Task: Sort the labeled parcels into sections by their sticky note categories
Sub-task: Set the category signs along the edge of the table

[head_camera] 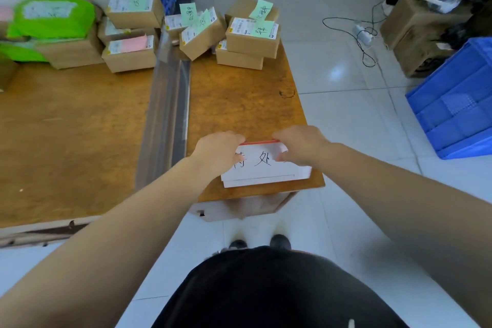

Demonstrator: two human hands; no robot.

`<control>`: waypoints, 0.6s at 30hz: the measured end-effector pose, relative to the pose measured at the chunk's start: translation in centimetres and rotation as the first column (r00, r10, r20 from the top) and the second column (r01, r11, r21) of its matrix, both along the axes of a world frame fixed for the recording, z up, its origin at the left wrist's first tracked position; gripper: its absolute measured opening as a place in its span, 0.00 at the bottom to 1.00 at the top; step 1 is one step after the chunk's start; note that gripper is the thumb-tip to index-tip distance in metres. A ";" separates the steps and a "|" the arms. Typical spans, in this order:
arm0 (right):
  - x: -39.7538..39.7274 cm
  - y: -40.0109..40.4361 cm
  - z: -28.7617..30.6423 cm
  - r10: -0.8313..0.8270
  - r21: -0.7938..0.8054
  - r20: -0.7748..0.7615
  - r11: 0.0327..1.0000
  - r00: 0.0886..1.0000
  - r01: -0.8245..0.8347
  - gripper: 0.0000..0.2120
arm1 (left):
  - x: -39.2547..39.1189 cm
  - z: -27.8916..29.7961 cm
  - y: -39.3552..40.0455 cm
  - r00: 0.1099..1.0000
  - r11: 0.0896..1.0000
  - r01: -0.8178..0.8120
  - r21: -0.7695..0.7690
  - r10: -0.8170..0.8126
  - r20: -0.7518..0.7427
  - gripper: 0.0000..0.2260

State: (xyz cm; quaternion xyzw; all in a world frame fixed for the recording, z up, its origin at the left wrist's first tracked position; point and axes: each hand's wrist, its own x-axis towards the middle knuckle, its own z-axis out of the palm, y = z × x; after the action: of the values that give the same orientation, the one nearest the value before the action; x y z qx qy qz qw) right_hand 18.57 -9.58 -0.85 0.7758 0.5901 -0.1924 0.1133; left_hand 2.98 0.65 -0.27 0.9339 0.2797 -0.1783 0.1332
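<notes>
Both grips, left hand (219, 150) and right hand (299, 145), pinching white handwritten sign card (266, 168) with red top edge.

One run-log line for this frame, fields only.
hands: left hand and right hand grip white sign card | place: near edge, right table | parcels: far end, untouched

A parcel sorting room: labelled cardboard parcels (251, 37), blue crates (458, 104), tiled floor (332, 66).

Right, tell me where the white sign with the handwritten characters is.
In the head view the white sign lies at the near edge of the right-hand wooden table, held between the left hand and right hand.
</notes>
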 end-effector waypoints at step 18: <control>3.9 4.7 6.8 0.145 0.184 0.012 0.972 0.989 -0.145 0.19 | 2.7 6.7 4.1 0.986 0.996 -0.083 0.026 0.078 0.145 0.16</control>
State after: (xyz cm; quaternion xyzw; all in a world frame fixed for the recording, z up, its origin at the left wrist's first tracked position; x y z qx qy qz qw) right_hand 22.47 -4.84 5.98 0.7377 0.6605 -0.1286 0.0542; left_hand 5.65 4.73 6.39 0.9343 0.3097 -0.1004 0.1451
